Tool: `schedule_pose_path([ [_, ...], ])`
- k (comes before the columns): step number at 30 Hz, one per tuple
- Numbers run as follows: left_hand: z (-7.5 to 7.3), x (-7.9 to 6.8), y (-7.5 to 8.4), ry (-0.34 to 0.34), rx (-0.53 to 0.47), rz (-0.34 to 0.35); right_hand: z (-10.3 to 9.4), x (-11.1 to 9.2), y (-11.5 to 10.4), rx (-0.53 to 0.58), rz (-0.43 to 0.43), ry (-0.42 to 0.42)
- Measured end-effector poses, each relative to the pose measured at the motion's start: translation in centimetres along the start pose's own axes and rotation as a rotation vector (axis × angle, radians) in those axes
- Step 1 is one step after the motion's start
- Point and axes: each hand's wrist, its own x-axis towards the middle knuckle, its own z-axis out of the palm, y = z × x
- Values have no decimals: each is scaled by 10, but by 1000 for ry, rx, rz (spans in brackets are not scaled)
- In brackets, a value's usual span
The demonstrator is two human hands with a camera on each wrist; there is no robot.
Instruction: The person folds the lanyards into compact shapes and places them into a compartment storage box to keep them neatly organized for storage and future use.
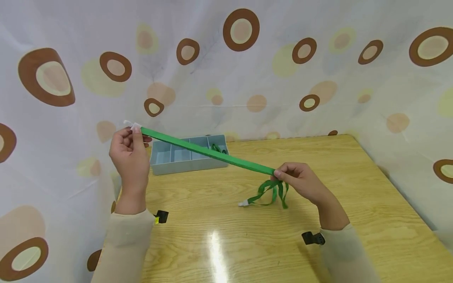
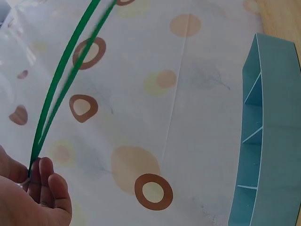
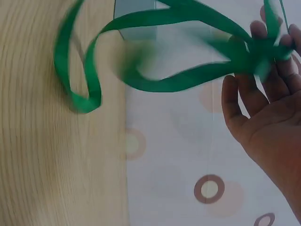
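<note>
A green lanyard (image 1: 209, 151) is stretched in the air between my two hands, sloping down to the right. My left hand (image 1: 131, 157) pinches its white end fitting (image 1: 136, 126) between thumb and fingers. In the left wrist view two green strands (image 2: 61, 70) run up from those fingertips. My right hand (image 1: 302, 182) pinches the other end of the stretched strap. Loose green loops (image 3: 164, 19) dangle below it, with a white clip (image 1: 243, 203) at one tip. Whether these loops belong to the same lanyard I cannot tell.
At the table's back left stands a blue-grey divided box (image 1: 191, 168); dark green bands (image 1: 216, 148) lie in its right compartment. The wooden table (image 1: 198, 236) meets a patterned curtain (image 1: 226, 78) behind and at the left.
</note>
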Motion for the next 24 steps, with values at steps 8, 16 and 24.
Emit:
schedule_pose_path([
  [8, -7, 1, -3, 13, -10, -31, -19, -8, 4, 7, -74, -11],
  [16, -5, -6, -9, -72, -41, -86, -17, -8, 7, -75, -2, 71],
  [24, -8, -10, -13, -87, -46, -127, -31, -5, -2, 395, -205, 554],
])
